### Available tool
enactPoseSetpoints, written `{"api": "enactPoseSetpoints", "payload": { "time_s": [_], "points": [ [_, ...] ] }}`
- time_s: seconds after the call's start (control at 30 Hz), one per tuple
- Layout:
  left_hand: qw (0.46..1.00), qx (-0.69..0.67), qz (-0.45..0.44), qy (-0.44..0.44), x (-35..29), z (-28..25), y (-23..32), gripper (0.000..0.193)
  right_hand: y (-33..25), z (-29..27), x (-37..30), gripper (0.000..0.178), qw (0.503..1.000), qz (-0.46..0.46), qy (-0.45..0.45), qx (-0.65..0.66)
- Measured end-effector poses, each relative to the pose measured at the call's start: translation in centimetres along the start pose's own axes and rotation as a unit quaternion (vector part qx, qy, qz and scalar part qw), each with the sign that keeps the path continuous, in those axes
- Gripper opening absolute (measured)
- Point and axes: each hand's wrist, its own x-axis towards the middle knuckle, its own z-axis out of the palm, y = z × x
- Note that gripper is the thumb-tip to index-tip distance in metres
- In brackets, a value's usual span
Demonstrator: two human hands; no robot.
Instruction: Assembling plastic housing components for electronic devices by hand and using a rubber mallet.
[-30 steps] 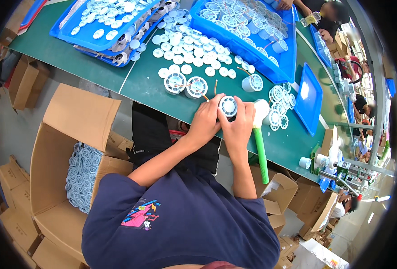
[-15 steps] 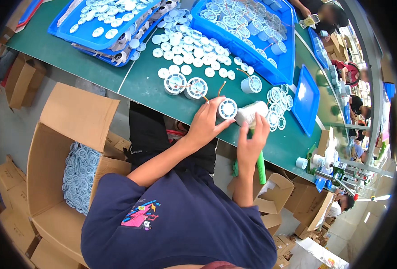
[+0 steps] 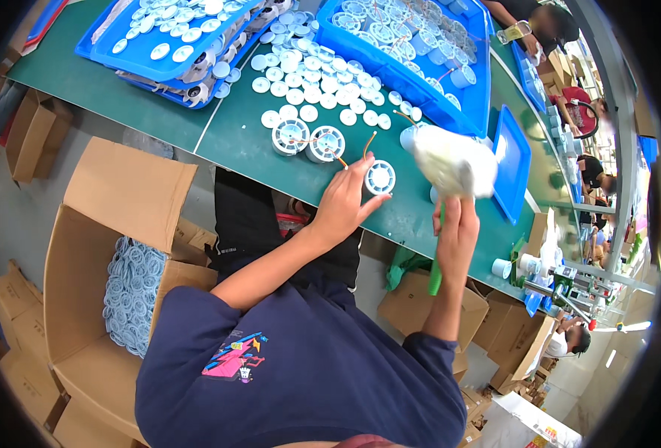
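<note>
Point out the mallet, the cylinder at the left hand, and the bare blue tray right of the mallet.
Mallet [image 3: 454,164]: head view, on its white head, which is blurred.
Cylinder [image 3: 380,178]: head view, on its slotted top face.
Tray [image 3: 513,166]: head view, on its bare floor.

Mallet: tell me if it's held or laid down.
Held: the right hand grips its green handle; the white head is motion-blurred.

Head-worn fisheye view, downward over the hands

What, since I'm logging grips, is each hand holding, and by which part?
The right hand holds a mallet by its green handle; the left hand holds a round white part around its near left side.
</note>
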Motion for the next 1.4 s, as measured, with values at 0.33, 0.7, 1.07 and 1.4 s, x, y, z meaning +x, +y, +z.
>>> {"api": "enactPoseSetpoints", "payload": {
  "time_s": [0.33, 0.7, 1.07, 1.4],
  "points": [
    [0.999, -0.018, -0.023, -0.015, -0.3, 0.1, 0.0, 0.074, 1.3, -0.8, -0.8, 0.036, 0.979, 0.158, -0.129, 0.028],
    [0.997, -0.038, -0.062, -0.028, -0.1, -0.2, 0.1, 0.098, 1.6, 0.8, -7.0, 0.043, 0.974, -0.058, -0.113, -0.188],
    [0.998, -0.019, -0.051, -0.034, -0.4, -0.2, -0.6, 0.118, -4.4, 1.0, 0.0, 0.055, 0.952, -0.144, -0.170, -0.211],
    [0.995, 0.001, -0.082, -0.047, -0.3, -0.1, 0.1, 0.118, -5.5, -0.1, 4.1, 0.043, 0.932, -0.024, -0.249, -0.261]
  ]
}}
